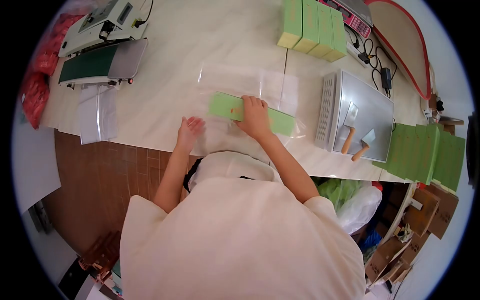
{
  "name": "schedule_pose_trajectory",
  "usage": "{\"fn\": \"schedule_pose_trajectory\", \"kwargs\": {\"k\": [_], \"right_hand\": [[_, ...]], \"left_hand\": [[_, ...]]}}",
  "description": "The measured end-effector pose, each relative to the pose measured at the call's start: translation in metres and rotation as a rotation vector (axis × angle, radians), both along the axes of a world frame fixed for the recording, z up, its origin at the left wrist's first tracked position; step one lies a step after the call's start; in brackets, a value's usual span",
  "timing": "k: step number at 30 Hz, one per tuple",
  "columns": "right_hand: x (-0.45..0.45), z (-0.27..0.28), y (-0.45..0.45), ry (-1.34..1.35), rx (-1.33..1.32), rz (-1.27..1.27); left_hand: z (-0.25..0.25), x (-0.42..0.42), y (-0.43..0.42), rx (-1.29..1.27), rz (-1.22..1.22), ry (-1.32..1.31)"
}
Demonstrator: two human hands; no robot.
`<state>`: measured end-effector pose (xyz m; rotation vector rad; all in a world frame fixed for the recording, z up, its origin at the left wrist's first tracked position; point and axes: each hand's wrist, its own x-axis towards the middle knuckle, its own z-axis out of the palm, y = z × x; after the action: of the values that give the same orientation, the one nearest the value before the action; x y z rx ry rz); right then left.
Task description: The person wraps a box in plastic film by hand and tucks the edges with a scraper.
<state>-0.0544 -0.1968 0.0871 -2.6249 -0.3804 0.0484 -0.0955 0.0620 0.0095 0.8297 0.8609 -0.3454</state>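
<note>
A long, flat green box (pixel 224 106) with small orange-red print lies slightly slanted on the table in front of me. My right hand (pixel 254 116) is closed across its middle, fingers over the far edge and thumb at the near side. Clear plastic film or a bag (pixel 280 90) spreads beneath and beyond the box; I cannot tell whether the box is inside it. To the left, my left hand (pixel 191 132) hovers by the table's front edge, fingers stretched out and holding nothing, apart from the box.
A sealing machine with a green belt (pixel 90 67) stands left, above a stack of clear bags (pixel 97 112). Two wood-handled scrapers (pixel 348 140) lie on a metal-topped appliance (pixel 375 107) at right. Upright green boxes (pixel 312 30) stand behind; more boxes (pixel 420 152) line the right edge.
</note>
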Motion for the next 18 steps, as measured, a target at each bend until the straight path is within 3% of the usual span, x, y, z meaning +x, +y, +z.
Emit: {"fn": "schedule_pose_trajectory", "kwargs": {"k": [4, 7, 9, 10, 12, 13, 15, 16, 18], "right_hand": [[-0.006, 0.06, -0.014, -0.061, 0.277, -0.053], [-0.017, 0.087, -0.014, -0.145, 0.416, -0.085], [-0.025, 0.083, -0.013, -0.129, 0.436, -0.128], [-0.028, 0.079, -0.012, -0.111, 0.452, -0.16], [-0.031, 0.054, -0.01, -0.036, 0.468, -0.178], [-0.035, 0.05, -0.015, 0.039, 0.479, -0.202], [-0.043, 0.053, -0.025, -0.03, 0.459, -0.175], [-0.048, 0.059, -0.032, -0.094, 0.439, -0.124], [-0.055, 0.072, -0.056, -0.158, 0.368, -0.204]], "left_hand": [[0.086, 0.024, -0.031, 0.013, -0.014, -0.062], [0.135, 0.037, -0.048, -0.082, -0.036, -0.294], [0.163, 0.038, -0.063, 0.068, -0.1, -0.524], [0.174, 0.039, -0.071, 0.068, -0.118, -0.525], [0.188, 0.039, -0.086, 0.334, -0.178, -0.691], [0.186, 0.038, -0.091, 0.315, -0.225, -0.696], [0.178, 0.033, -0.09, 0.559, -0.27, -0.758], [0.179, 0.033, -0.088, 0.542, -0.295, -0.763], [0.189, 0.037, -0.086, 0.852, -0.223, -0.909]]}}
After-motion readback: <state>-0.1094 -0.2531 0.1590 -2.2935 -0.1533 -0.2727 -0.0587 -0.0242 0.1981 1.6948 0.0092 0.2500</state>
